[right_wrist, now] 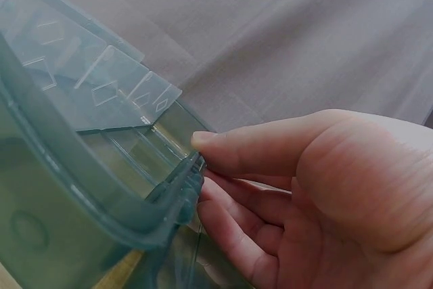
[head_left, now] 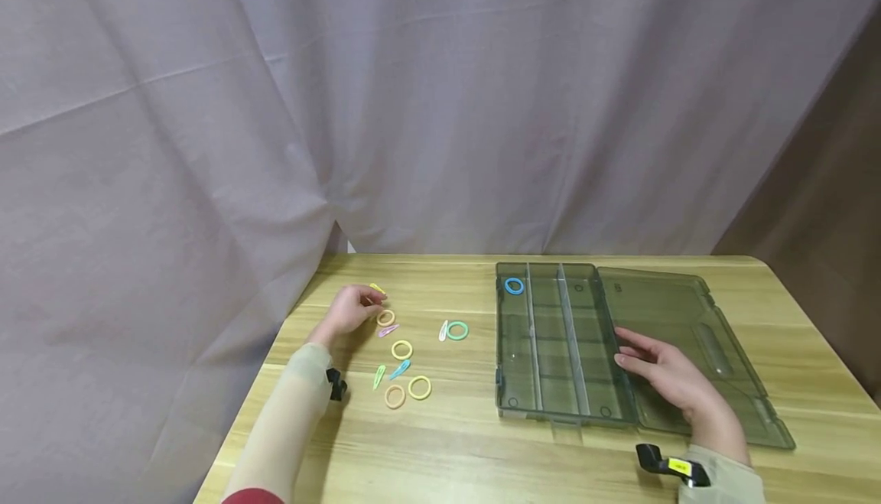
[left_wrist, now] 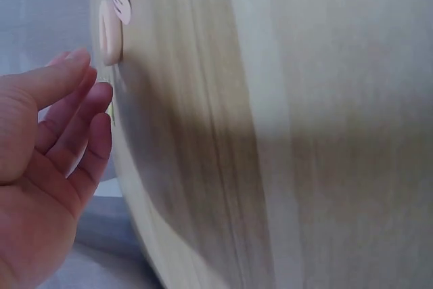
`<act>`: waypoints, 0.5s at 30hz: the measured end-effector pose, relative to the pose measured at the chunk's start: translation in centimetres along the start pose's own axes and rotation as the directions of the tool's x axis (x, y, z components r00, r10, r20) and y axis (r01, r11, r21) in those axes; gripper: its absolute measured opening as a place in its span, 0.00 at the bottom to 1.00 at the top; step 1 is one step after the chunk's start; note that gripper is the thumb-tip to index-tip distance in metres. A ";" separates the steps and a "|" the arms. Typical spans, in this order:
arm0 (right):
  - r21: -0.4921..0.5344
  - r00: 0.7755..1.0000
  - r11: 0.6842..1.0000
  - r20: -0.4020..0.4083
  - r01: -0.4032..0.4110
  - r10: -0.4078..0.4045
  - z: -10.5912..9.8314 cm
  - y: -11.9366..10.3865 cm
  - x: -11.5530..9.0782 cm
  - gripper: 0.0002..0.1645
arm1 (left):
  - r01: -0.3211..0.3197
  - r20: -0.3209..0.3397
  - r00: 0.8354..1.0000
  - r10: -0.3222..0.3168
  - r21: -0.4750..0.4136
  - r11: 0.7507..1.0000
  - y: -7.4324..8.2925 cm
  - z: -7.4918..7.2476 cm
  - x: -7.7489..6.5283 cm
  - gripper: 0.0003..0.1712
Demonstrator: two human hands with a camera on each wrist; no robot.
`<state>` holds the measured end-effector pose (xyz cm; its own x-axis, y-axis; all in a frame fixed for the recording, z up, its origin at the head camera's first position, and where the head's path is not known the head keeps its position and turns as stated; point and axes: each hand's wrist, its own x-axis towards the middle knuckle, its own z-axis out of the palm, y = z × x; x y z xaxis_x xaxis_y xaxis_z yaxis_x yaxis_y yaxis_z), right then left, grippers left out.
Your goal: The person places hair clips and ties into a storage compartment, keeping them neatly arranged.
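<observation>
Pale wood grain runs across the worktop (head_left: 468,462). Towards its right edge lies a translucent grey-green plastic box (head_left: 593,359), its flat lid (head_left: 661,309) folded out to the right, leaving three long compartments exposed. The right hand (head_left: 671,374) comes in from the near right corner, thumb over the hinge-side wall and fingers outside, pinching it, probably to steady the box. The left hand (head_left: 351,309) reaches towards the far left corner, its fingers loosely bent, parted from the thumb, with nothing visible between them.

A round blue ring (head_left: 506,286) lies in the left compartment, towards the worktop's far edge. A round peach ring (head_left: 394,318) sits just beside the left fingers, near the left edge. Closer to the near edge, yellow rings (head_left: 402,359) lie spread out, so each seems separately reachable. Midway towards the box, a round green ring (head_left: 466,330) lies just beside a white teardrop clip (head_left: 443,331). A small yellow clip (head_left: 378,288) lies by the left fingertips; a pink teardrop clip (head_left: 388,330) is just nearside of the peach ring.
</observation>
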<state>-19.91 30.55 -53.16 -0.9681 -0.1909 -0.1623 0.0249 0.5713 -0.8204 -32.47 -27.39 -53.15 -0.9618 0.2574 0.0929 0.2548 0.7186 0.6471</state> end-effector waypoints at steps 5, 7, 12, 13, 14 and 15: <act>-0.011 1.000 1.000 -0.002 0.009 -0.009 0.0 -0.1 0.2 0.42 | 0.000 0.018 1.000 0.000 0.004 1.000 -0.3 0.0 0.1 0.12; -0.012 1.000 1.000 -0.001 0.005 -0.005 0.0 -0.1 0.2 0.42 | 0.003 0.024 1.000 -0.003 0.002 1.000 -0.4 0.1 0.1 0.12; 0.016 1.000 1.000 0.005 -0.004 0.004 0.0 -0.1 0.0 0.43 | 0.001 0.040 0.999 -0.001 -0.006 1.000 -0.6 0.4 0.4 0.12; 0.018 1.000 1.000 0.005 -0.007 0.007 0.0 -0.1 0.0 0.43 | -0.002 0.042 0.999 0.003 -0.008 1.000 -0.7 0.4 0.5 0.11; 0.025 1.000 1.000 0.007 -0.005 0.005 0.0 -0.1 0.0 0.43 | -0.003 0.044 0.999 0.004 -0.011 1.000 -0.8 0.5 0.5 0.11; 0.026 1.000 1.000 0.006 -0.007 0.007 0.1 -0.1 -0.1 0.43 | 0.001 0.046 0.999 0.000 -0.020 1.000 -0.8 0.5 0.5 0.11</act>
<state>-19.84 30.44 -53.10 -0.9665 -0.1913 -0.1711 0.0384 0.5516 -0.8333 -33.11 -27.51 -54.03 -0.9561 0.2874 0.0580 0.2522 0.7054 0.6624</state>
